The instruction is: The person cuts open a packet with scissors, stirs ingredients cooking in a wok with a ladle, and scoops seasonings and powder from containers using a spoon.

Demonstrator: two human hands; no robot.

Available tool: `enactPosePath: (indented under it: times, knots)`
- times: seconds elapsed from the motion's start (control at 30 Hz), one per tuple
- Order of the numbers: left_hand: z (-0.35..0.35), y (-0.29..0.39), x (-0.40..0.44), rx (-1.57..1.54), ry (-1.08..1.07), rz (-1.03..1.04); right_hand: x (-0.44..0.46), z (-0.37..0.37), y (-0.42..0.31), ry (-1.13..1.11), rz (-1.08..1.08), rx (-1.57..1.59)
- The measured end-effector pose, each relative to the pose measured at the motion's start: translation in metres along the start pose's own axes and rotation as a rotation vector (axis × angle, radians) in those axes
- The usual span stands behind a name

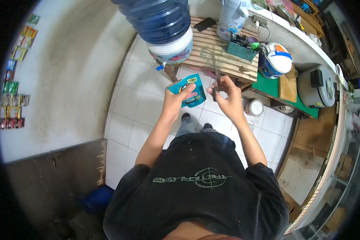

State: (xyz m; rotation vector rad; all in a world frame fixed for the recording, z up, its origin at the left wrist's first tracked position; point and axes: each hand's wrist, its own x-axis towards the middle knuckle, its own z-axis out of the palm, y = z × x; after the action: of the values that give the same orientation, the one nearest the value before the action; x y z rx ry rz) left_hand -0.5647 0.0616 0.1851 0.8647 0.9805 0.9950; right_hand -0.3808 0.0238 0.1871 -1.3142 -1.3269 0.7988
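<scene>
A teal pouch (195, 101) with printed lettering and a pale label near its top is gripped by my left hand (179, 99), the thumb lying across its front. My right hand (231, 99) is closed on dark-handled scissors (217, 82), just right of the pouch. Their thin blades point up and away from me, over the slatted table, and look blurred. The scissors and the pouch are apart. My fingers partly hide the scissor handles.
On the slatted wooden table (244, 71) stand a blue water jug on a dispenser (170, 54), a phone (205, 24), a flowered thermos (231, 20) and a green cutlery basket (242, 52). A white-lidded container (279, 60) and a rice cooker (317, 86) are at right. A tin (254, 108) stands on the floor.
</scene>
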Motion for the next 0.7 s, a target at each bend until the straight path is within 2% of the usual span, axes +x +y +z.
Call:
enactPosePath:
  times: [0.17, 0.2, 0.3, 0.33, 0.53, 0.7]
  knots:
    - [-0.002, 0.021, 0.057, 0.003, -0.152, -0.045, 0.002, -0.022, 0.011, -0.160, 0.172, -0.276]
    - [-0.005, 0.017, 0.069, 0.016, -0.178, -0.007, 0.000, -0.018, 0.020, -0.123, 0.158, -0.253]
    - [-0.006, 0.019, 0.102, 0.056, -0.302, -0.065, 0.009, -0.014, 0.014, -0.101, 0.224, -0.340]
    - [-0.005, 0.020, 0.111, 0.074, -0.344, -0.082, 0.013, -0.015, 0.006, -0.142, 0.329, -0.388]
    - [0.005, 0.022, 0.145, 0.106, -0.482, -0.132, 0.025, -0.010, 0.007, -0.017, 0.363, -0.416]
    - [0.017, 0.014, 0.174, 0.182, -0.512, -0.154, 0.042, -0.019, 0.017, 0.032, 0.356, -0.439]
